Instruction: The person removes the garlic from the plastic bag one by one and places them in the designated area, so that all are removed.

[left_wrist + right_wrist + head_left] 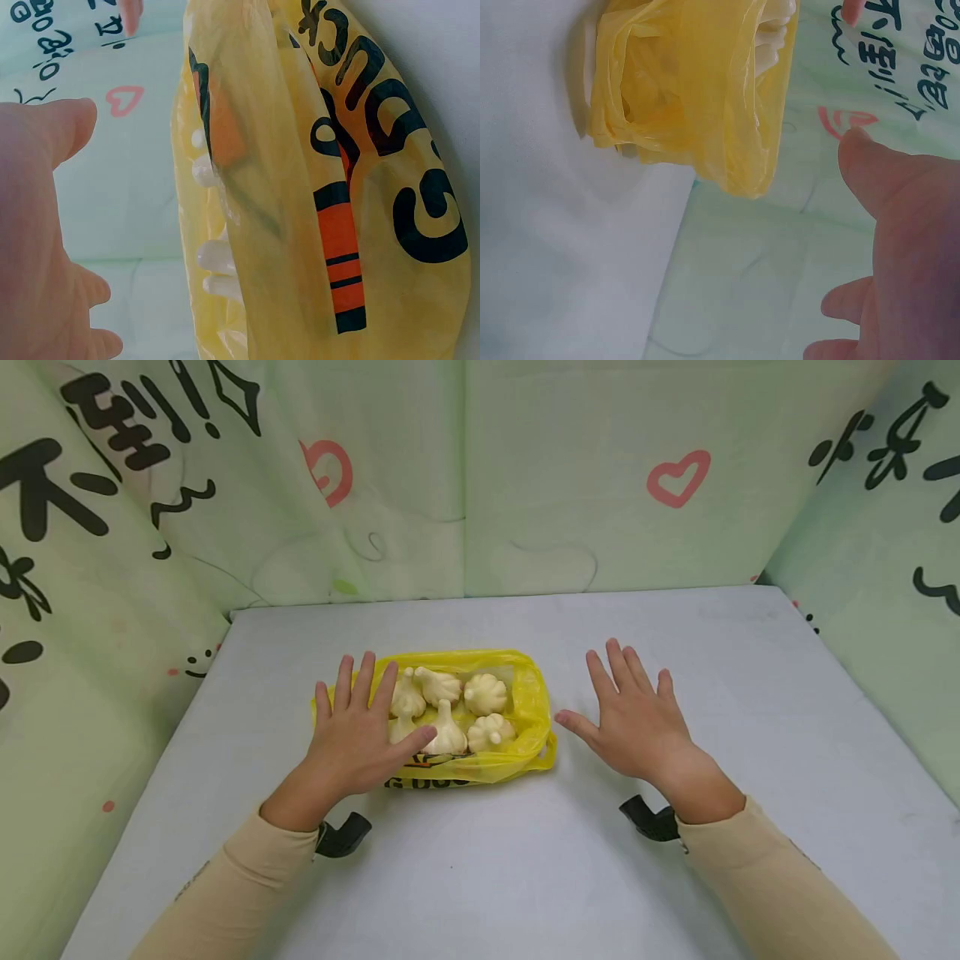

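A yellow plastic bag (534, 706) with dark lettering lies on the table, its top spread wide around several white garlic bulbs (485, 694). My left hand (351, 739) hovers over the bag's left end with fingers spread, hiding part of the bag and some garlic. To the right of the bag, my right hand (637, 722) is held palm down in the air, fingers spread, holding nothing. The left wrist view shows the printed side of the bag (285, 187) close by. In the right wrist view, the bag's knotted-looking end (667, 90) is beside the thumb.
A white cloth-covered table (480, 877) spreads beneath both hands. Pale green curtains (555, 485) with black writing and pink hearts hang behind it and on both sides. A black wrist mount (343, 835) projects from the left cuff, another black mount (651, 820) from the right.
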The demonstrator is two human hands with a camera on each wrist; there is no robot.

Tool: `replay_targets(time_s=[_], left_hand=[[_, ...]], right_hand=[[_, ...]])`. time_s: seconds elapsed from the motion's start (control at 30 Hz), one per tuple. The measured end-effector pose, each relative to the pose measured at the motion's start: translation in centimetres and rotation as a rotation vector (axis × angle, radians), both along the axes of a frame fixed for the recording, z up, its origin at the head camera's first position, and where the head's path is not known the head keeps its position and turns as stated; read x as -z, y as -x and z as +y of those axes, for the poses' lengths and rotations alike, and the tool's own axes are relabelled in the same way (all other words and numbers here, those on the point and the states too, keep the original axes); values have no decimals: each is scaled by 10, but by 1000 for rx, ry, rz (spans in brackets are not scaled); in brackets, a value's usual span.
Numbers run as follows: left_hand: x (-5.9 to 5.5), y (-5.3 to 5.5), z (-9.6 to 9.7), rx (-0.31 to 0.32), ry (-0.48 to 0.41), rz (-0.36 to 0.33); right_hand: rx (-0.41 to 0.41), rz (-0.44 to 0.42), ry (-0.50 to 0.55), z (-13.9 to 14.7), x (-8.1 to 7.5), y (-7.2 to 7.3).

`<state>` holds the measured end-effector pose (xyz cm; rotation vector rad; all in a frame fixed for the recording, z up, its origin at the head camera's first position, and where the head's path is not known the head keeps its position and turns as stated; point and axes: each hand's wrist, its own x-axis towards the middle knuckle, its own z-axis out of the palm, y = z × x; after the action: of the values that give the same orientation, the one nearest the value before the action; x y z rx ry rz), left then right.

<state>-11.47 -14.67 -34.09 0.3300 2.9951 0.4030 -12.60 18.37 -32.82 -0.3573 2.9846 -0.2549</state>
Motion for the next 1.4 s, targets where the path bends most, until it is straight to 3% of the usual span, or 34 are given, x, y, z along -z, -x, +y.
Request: replay_targets(time_s=[0.23, 0.43, 0.67, 1.03, 1.23, 1.4], left_hand=[[1, 2, 0, 8, -28, 34], [6, 3, -2, 64, -173, 81], [10, 1, -8, 65, -329, 72], [18, -7, -23, 85, -427, 71], [24, -12, -34, 63, -475, 147], [31, -10, -45, 17, -535, 224]], right_hand=[[8, 3, 19, 1, 0, 1], [-9, 74, 47, 3, 3, 1], [-63, 168, 167, 4, 6, 1], [-132, 180, 308, 0, 9, -1], [-167, 226, 343, -2, 10, -1], [-190, 229, 362, -6, 11, -1]])
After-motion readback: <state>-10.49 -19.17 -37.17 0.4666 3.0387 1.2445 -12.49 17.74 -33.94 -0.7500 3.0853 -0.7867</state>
